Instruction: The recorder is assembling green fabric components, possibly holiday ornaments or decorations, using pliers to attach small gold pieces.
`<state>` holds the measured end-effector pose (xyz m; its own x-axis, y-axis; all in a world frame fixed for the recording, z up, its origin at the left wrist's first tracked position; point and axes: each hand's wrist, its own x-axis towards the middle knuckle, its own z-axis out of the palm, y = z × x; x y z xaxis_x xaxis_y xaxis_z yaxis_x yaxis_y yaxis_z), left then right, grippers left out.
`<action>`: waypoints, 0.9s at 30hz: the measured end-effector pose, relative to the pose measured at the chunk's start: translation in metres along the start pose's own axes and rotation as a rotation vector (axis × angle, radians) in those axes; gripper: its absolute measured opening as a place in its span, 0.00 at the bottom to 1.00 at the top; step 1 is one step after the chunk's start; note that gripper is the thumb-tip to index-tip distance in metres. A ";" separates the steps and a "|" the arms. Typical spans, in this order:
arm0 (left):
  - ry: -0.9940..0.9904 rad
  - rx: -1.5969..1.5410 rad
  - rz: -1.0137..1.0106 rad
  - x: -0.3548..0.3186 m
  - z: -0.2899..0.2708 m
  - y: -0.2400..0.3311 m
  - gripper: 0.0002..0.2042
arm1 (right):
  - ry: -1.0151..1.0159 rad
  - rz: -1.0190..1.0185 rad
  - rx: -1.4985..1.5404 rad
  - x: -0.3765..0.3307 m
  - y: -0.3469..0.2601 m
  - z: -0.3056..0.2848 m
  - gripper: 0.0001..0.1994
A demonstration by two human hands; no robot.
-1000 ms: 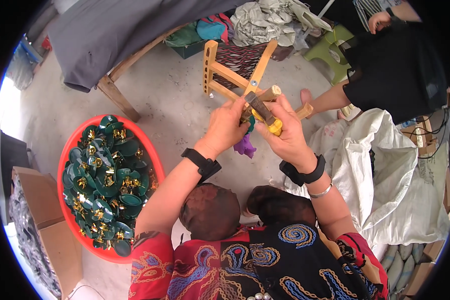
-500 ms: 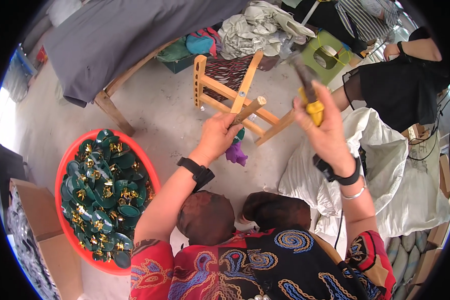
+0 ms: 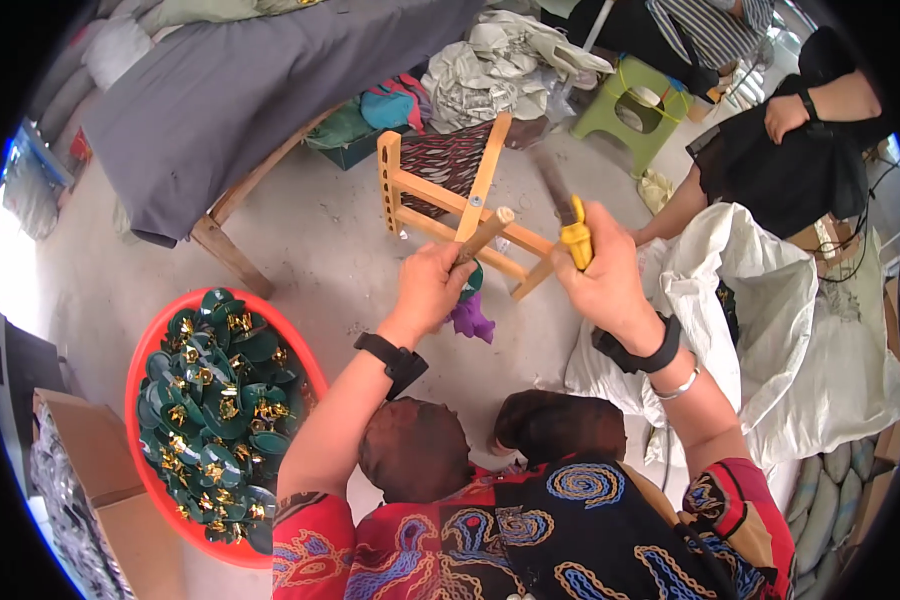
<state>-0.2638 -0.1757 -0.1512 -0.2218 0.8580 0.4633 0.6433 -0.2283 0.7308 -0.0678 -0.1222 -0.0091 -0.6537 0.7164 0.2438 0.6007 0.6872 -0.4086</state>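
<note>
My left hand (image 3: 428, 288) is closed around a short wooden stick (image 3: 487, 234), whose pale cut end points up and away. Just below that hand, partly hidden by it, are a dark green disc (image 3: 471, 280) and a purple piece (image 3: 473, 318) that looks like cloth. In my right hand (image 3: 607, 275) is a yellow-handled tool (image 3: 576, 235). Its long dark blade is smeared by motion, so its exact kind cannot be made out. The tool points up and away, to the right of the stick and apart from it. Beyond both hands stands a wooden folding stool (image 3: 440, 190) with a patterned seat.
To my left is a red tub (image 3: 140, 400) full of green discs with gold bits, beside a cardboard box (image 3: 120, 500). White sacks (image 3: 770, 340) lie at right. A cloth-covered table (image 3: 270, 90), a green plastic stool (image 3: 610, 105) and a seated person (image 3: 770, 160) are farther off.
My right hand has come left and a little lower, bringing the yellow-handled tool closer to the stick. My left hand still grips the stick in nearly the same place. The whole view has shifted slightly.
</note>
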 end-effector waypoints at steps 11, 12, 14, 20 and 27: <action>-0.123 0.169 -0.011 0.005 -0.012 0.002 0.13 | 0.224 -0.078 0.723 -0.003 0.013 0.045 0.20; -0.137 0.170 0.007 0.014 -0.013 0.017 0.13 | 0.374 0.060 0.836 -0.007 0.022 0.040 0.18; -0.072 0.027 -0.235 0.035 -0.023 0.052 0.09 | 0.485 0.309 1.085 -0.023 0.045 0.010 0.10; -0.398 -0.504 0.040 0.133 0.062 0.242 0.16 | 0.550 0.566 0.971 -0.058 0.106 0.046 0.09; -0.244 -0.357 0.397 0.125 0.060 0.246 0.25 | 0.371 0.214 0.950 -0.061 0.090 0.051 0.12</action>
<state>-0.0892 -0.0971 0.0563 0.1877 0.7465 0.6384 0.3468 -0.6585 0.6680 0.0027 -0.1097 -0.1053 -0.2968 0.9148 0.2740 -0.0270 0.2788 -0.9600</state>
